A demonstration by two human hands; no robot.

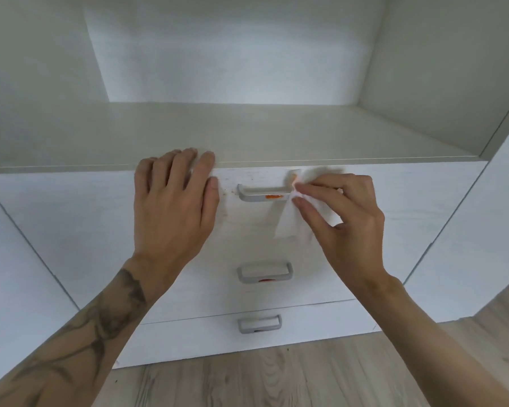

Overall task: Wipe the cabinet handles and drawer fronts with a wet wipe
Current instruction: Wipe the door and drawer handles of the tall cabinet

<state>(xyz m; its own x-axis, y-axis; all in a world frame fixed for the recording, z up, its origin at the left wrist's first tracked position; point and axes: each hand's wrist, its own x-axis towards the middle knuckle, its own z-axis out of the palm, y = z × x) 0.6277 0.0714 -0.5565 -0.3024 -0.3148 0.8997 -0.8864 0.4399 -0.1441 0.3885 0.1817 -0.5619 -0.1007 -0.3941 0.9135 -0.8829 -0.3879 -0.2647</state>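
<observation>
A white cabinet fills the view: an open shelf (247, 133) above, and below it white drawer fronts with three grey handles in a column. A seam in the fronts shows between the middle handle (264, 271) and the bottom handle (259, 323). The middle handle carries a reddish smear on its lower edge. Pale wooden floor (276, 383) runs under the cabinet.

The left grip (171, 201), a bare hand with a tattooed forearm, lies flat on the top drawer front (71, 218) with fingers straight and released. Its fingertips reach the front edge of the shelf and its thumb sits just beside the left end of the top handle (263, 194). This hand covers the drawer front left of the handle. A few small brown specks (225, 190) dot the front between thumb and handle.

The right grip (344, 212) pinches the wet wipe (291, 218) between thumb and fingertips, pressed at the right end of the top handle. The wipe bunches at the pinch and fans out above and below it; its upper flap is tinged orange. An orange smear (273, 197) lies on the handle bar, just left of the wipe, between the two hands.

The bar between the thumb and the wipe is uncovered. The right part of the top drawer front, out to the cabinet's upright side panel (497, 201), lies bare, as do the fronts around the two lower handles.
</observation>
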